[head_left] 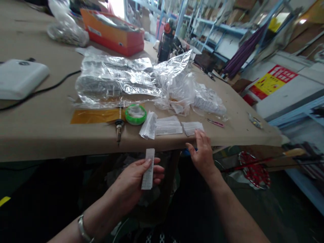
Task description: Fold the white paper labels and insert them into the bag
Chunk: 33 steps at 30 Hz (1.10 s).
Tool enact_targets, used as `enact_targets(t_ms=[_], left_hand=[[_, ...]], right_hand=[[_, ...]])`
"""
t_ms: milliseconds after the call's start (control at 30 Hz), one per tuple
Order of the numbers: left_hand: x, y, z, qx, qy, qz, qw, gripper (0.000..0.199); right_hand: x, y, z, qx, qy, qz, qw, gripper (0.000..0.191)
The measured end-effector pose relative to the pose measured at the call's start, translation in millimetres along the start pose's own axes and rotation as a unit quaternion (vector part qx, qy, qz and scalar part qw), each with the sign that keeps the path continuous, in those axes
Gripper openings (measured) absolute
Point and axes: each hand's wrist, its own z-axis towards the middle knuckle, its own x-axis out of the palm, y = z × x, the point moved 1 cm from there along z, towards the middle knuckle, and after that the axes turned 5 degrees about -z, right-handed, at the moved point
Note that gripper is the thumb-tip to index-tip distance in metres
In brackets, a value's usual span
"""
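Note:
My left hand is closed on a narrow stack of printed paper labels, thumb on top, in front of the table's edge. With fingers stretched and thumb apart, my right hand lays its fingertips on the right end of a small spread of labels. Beside that spread lies a wider fanned row of labels. Further left is a bunched pile of label strips. A green ring-shaped container with whitish content stands beside the bunched pile.
Clear plastic bags cover the table's middle. Pink-handled tweezers or snips lie to the right. A soldering-iron-like tool overlaps amber film. An orange box, a dark bottle and a white device stand behind.

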Motion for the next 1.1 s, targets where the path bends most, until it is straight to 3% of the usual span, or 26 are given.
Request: enact_targets(t_ms=[133, 367, 500, 600, 667, 867, 1100], left_hand=[[1.2, 4.0, -1.0, -0.005, 0.0, 0.008, 1.0, 0.023], [0.4, 4.0, 0.6, -0.006, 0.0, 0.008, 1.0, 0.023], [2.3, 1.3, -0.5, -0.008, 0.003, 0.009, 1.0, 0.021], [5.5, -0.4, -3.5, -0.019, 0.012, 0.002, 1.0, 0.02], [7.6, -0.8, -5.6, -0.032, 0.027, -0.01, 0.999, 0.02], [4.5, 0.1, -6.2, -0.002, 0.088, -0.094, 0.992, 0.014], [-5.2, -2.8, -6.7, 0.0, 0.066, -0.174, 0.982, 0.016]], right_hand=[[9.3, -29.5, -3.3, -0.025, 0.054, -0.077, 0.995, 0.04], [10.9, -38.0, -5.6, -0.038, -0.025, -0.008, 0.999, 0.022], [4.3, -40.9, -1.4, 0.023, -0.069, 0.098, 0.993, 0.015], [-7.1, -22.0, 0.5, 0.07, -0.145, 0.189, 0.969, 0.015], [-13.6, 4.6, 0.3, 0.042, -0.154, 0.239, 0.958, 0.021], [-3.9, 86.2, -8.8, -0.186, -0.012, 0.313, 0.931, 0.022], [5.5, 99.0, -8.9, -0.256, 0.045, 0.302, 0.917, 0.017]])
